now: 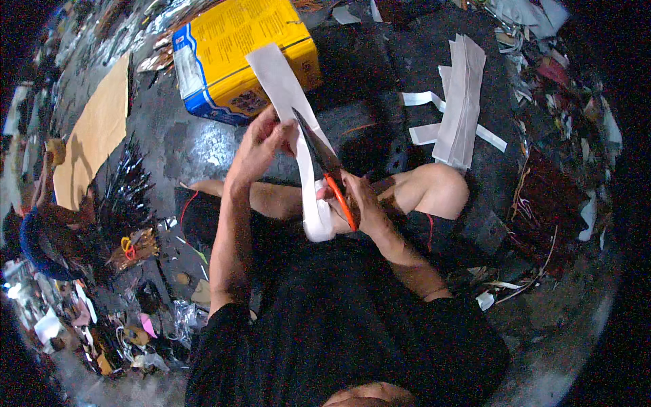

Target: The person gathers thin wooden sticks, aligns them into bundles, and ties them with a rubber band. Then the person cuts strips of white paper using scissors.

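A long whitish strip (281,81), paper or cloth, runs from the yellow box down toward my lap, where its lower end curls round. My left hand (258,149) pinches its edge partway along. Orange-handled scissors (340,197) are gripped by my right hand (361,203). Their dark blades point up and to the left and lie along the strip, the tips close to my left fingers. Whether the blades are parted is hard to make out. Below the scissors, the strip narrows into a band beside my right hand.
The yellow and blue box (237,54) stands just beyond my left hand. Right of my knee lies a stack of pale strips (461,102). Brown cardboard (98,136) lies at the left, near a blue-rimmed round container (41,247). Scraps (139,332) litter the floor around me.
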